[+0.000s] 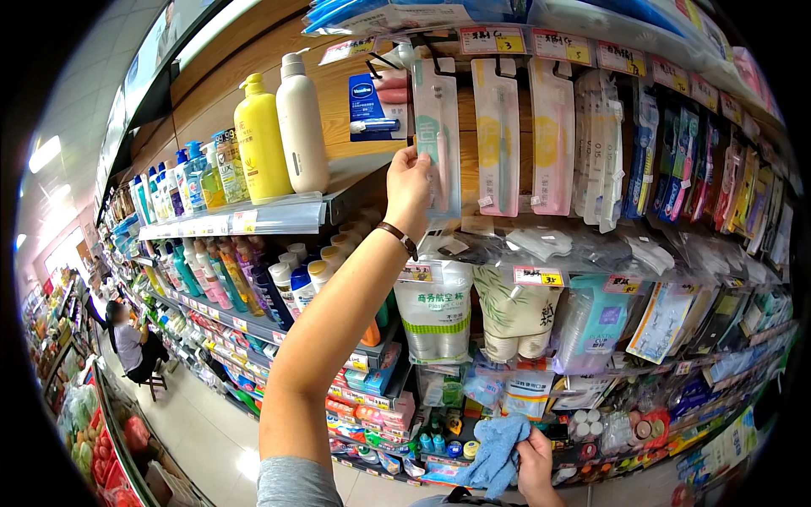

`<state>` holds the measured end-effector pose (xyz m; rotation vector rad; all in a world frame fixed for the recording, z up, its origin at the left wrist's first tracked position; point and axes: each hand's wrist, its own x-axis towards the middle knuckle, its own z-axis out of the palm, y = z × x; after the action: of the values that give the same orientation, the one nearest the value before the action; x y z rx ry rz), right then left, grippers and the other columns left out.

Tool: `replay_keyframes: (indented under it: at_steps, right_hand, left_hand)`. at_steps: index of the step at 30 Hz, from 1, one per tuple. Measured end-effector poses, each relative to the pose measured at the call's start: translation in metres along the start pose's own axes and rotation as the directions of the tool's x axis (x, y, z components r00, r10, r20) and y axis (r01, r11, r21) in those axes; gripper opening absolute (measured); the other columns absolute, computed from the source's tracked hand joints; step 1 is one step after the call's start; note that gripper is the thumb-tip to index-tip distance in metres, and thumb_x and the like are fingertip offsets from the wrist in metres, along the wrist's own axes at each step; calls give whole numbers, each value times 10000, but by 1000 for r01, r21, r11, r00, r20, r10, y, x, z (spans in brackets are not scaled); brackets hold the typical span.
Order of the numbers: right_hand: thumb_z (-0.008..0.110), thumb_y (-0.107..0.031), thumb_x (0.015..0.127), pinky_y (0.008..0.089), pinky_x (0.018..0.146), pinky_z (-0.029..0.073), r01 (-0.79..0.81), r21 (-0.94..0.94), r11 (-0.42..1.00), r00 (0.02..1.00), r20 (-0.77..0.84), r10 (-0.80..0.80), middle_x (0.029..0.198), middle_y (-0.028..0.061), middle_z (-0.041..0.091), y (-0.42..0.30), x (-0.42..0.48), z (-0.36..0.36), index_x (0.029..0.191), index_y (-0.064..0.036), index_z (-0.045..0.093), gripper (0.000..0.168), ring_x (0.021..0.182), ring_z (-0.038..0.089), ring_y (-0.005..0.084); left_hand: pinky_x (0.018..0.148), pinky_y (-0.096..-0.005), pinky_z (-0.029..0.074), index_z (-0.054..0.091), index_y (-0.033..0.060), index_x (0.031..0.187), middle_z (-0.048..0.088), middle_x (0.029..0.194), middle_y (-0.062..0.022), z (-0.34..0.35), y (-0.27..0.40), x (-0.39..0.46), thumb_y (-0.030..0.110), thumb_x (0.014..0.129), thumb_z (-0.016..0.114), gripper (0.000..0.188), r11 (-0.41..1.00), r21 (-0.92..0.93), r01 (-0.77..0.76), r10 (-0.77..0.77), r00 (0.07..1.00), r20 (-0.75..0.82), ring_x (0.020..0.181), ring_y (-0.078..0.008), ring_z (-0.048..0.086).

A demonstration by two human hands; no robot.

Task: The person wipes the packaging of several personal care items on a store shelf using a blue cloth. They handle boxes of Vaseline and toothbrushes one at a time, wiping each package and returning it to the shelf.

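Observation:
My left hand (407, 185) is raised to the hanging rack, its thumb and fingers pinching the left edge of a packaged toothbrush (441, 142). The pack still hangs on its black hook. To its left is a blue Vaseline lip balm card (379, 106); to its right hang two similar packs, a toothbrush with a yellow print (497, 136) and a pink-toned toothbrush pack (551, 139). Low in front of me, my right hand (537, 466) grips a crumpled light-blue cloth (500, 447) by its right side, and the cloth droops.
A shelf (304, 218) at left bears a yellow pump bottle (260, 139) and a white pump bottle (302, 123). Bagged plastic cups (435, 314) hang below the toothbrushes. Down the aisle, a person (136, 348) sits on a stool near produce bins (104, 437).

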<state>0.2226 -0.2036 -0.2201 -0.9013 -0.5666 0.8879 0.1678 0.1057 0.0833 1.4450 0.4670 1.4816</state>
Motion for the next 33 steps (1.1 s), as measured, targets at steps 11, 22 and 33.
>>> replay_keyframes:
  at_steps: [11,22,33]
  right_hand:
    - [465,-547,893,509,994,441,137,536,833,980,48,-192,1301,190,536,-75,18,-33,1353,-36,436,687,1162,548,364]
    - [491,-526,883,500,988,439,9,507,862,980,-176,93,1285,189,541,-48,-16,-63,1371,-28,412,701,1136,549,362]
    - [495,-488,897,500,981,445,-47,478,877,957,-231,177,1275,189,549,-44,-42,-85,1367,-17,413,670,1124,557,354]
  left_hand:
    - [736,-320,506,508,-19,1110,561,1046,-123,21,-4,-53,45,856,600,278,613,452,-648,602,754,264,856,-209,592]
    - [801,-334,518,475,-65,1218,618,1087,-176,61,-8,-22,156,849,688,480,824,394,-407,344,912,222,932,-262,637]
    - [794,-288,508,518,-70,1185,639,1027,-127,64,-16,-18,147,849,700,439,832,421,-361,324,932,161,913,-181,633]
